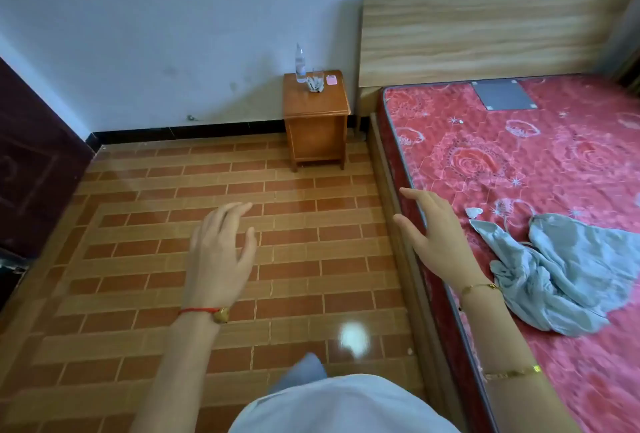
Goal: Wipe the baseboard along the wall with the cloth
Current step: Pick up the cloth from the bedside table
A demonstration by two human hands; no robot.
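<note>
Both your hands, left hand (218, 259) and right hand (440, 242), are empty with fingers spread; the crumpled pale-blue cloth (568, 276) near the mattress's near edge may snag, and the black baseboard (194, 131) is far.

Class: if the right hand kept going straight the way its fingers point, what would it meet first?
Probably the mattress edge: the right hand points up along it toward the headboard. Depth is unclear.

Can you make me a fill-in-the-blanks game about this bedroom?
1. The crumpled blue cloth lies on the red ____.
2. The water bottle stands on the small wooden ____.
3. The black baseboard runs along the bottom of the ____.
4. Both the left hand and the right hand are open and hold ____.

Missing words: mattress; nightstand; wall; nothing
</note>
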